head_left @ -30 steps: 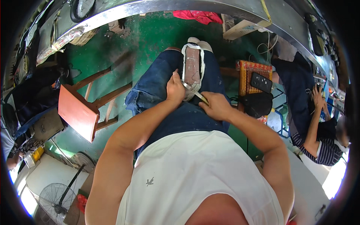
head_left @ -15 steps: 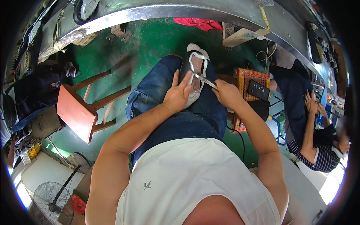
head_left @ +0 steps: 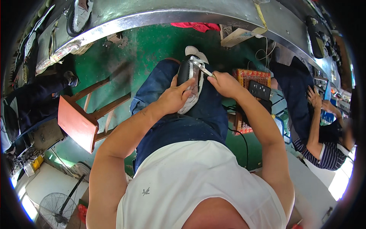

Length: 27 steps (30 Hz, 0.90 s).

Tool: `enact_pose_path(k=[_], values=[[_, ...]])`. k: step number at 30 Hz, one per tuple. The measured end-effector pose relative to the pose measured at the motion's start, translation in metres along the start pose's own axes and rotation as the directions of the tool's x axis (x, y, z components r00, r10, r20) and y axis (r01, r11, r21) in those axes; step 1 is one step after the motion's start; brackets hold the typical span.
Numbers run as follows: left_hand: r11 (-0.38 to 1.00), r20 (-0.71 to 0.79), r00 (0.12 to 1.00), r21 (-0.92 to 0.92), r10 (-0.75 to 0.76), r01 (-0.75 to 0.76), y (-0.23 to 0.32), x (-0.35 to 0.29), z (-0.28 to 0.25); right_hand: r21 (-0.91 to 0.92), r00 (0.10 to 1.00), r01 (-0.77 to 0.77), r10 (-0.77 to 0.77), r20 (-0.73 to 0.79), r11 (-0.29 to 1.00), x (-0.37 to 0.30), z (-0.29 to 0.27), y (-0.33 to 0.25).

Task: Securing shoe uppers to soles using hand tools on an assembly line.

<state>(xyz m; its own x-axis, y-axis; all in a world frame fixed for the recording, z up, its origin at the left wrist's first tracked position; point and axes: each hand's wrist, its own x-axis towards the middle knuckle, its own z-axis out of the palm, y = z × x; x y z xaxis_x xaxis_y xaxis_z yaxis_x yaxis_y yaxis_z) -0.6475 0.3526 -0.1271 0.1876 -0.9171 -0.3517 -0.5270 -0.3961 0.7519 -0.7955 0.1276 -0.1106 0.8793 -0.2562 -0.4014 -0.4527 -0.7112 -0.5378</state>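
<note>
A shoe upper (head_left: 184, 72), black outside with a pale edge and a brownish inner sole, rests sole-up along my thighs. My left hand (head_left: 172, 97) grips its near left side, fingers laid over the edge. My right hand (head_left: 225, 84) is closed round the handle of metal pliers (head_left: 203, 68). The pliers' head touches the pale edge near the upper's far end; whether the jaws pinch it is too small to tell. Beyond it shows a light grey shoe (head_left: 192, 50) near the floor.
A metal-edged workbench (head_left: 152, 17) curves across the far side. An orange-topped wooden stool (head_left: 78, 122) stands left. On my right, a black phone-like object (head_left: 259, 90) lies on a beaded seat (head_left: 251, 77). Another person (head_left: 324, 145) sits farther right. A fan (head_left: 57, 208) stands lower left.
The pliers' head has moved toward the upper's far end, with my right hand shifting slightly left and away from me. My left hand has slid a little lower on the upper.
</note>
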Motion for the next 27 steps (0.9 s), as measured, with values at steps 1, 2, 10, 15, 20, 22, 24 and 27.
enact_pose_path(k=[1, 2, 10, 15, 20, 22, 24, 27], values=[[1.000, 0.020, 1.000, -0.020, -0.017, 0.017, 0.001, -0.002, -0.002, 0.101, 1.000, 0.005, -0.002, -0.027, 0.995, -0.006, -0.002, -0.003], [1.000, 0.025, 1.000, -0.019, -0.011, 0.011, 0.003, -0.004, -0.003, 0.202, 0.998, 0.007, 0.004, -0.055, 0.979, -0.013, -0.002, -0.007], [0.962, -0.098, 0.976, -0.216, -0.194, 0.169, 0.008, -0.025, 0.005, 0.265, 0.999, -0.027, 0.015, 0.045, 0.964, -0.049, 0.019, -0.025], [1.000, -0.120, 0.992, -0.003, -0.030, 0.030, 0.003, -0.019, -0.001, 0.356, 0.992, -0.099, 0.062, 0.114, 0.929, -0.074, 0.028, -0.023], [0.987, 0.058, 0.990, 0.107, -0.130, 0.123, 0.044, -0.017, -0.060, 0.687, 0.987, -0.074, 0.152, -0.054, 0.723, -0.102, 0.072, 0.008], [0.924, -0.210, 0.929, 0.301, 0.306, -0.237, 0.046, -0.027, -0.081, 0.797, 0.976, -0.075, 0.208, -0.065, 0.600, -0.115, 0.087, 0.005], [0.851, -0.249, 0.843, 0.370, 0.477, -0.372, 0.075, -0.026, -0.121, 0.856, 0.937, 0.083, 0.252, -0.242, 0.510, -0.122, 0.098, -0.002], [0.869, -0.351, 0.864, -0.211, 0.360, -0.448, 0.098, -0.016, -0.135, 0.849, 0.951, 0.070, 0.223, -0.216, 0.524, -0.123, 0.104, 0.000]])
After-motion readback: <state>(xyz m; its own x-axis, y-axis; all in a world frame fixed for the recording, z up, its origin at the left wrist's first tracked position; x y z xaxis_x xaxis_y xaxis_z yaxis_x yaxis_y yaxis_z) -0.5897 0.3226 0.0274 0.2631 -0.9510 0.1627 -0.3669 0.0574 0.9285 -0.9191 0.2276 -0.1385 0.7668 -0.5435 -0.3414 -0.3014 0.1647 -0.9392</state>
